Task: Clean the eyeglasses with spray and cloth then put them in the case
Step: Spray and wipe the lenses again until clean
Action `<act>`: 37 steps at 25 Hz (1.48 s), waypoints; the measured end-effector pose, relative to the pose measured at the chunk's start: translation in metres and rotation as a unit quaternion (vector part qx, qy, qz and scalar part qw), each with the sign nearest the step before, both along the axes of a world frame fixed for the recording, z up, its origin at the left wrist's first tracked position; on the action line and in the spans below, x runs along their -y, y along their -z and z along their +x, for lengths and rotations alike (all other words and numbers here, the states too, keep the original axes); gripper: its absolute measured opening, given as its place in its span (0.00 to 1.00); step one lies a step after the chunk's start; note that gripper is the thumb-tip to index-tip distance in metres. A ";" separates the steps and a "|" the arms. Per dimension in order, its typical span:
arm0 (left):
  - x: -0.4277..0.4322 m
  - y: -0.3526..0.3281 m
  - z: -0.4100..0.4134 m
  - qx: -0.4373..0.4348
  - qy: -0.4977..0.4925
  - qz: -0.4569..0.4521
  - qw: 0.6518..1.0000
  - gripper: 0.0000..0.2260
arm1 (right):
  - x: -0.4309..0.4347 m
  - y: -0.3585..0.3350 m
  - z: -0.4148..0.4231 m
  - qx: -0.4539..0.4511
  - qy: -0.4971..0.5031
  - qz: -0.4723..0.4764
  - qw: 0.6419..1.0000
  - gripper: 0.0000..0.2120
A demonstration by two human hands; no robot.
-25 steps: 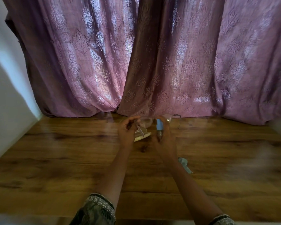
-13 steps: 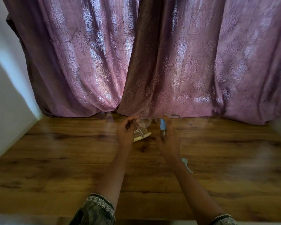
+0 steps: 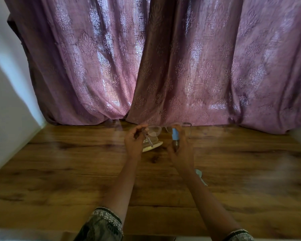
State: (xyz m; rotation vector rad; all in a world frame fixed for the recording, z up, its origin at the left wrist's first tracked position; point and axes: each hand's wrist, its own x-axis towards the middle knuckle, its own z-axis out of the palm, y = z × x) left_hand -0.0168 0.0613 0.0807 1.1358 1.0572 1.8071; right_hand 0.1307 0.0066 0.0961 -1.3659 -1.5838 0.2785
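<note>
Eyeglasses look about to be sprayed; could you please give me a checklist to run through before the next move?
1. Eyeglasses held off the table: the left hand pinches them at one temple. Ok.
2. Spray bottle gripped upright in the right hand, close to the lenses. Ok.
3. Nozzle facing a lens: too small to see. Cannot tell.
4. Cloth within reach: it lies on the table beside the right forearm. Ok.
5. Case ready: it lies on the table by the left hand; whether it is open, cannot tell.
</note>
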 end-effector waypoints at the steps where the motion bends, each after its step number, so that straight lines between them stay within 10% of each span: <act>1: 0.000 0.000 0.000 0.000 0.001 0.000 1.000 0.07 | 0.000 -0.001 0.000 0.001 0.003 0.000 1.000 0.25; 17: -0.013 0.004 -0.006 0.020 -0.015 -0.041 0.999 0.07 | 0.004 0.031 0.008 -0.043 -0.002 0.031 0.999 0.17; 24: -0.018 0.008 -0.006 0.019 -0.017 -0.046 0.999 0.08 | -0.014 0.058 0.026 -0.094 0.072 -0.056 0.991 0.26; 37: -0.032 0.020 -0.002 -0.014 -0.019 -0.042 0.999 0.07 | -0.058 0.060 0.045 -0.119 0.098 -0.191 0.969 0.12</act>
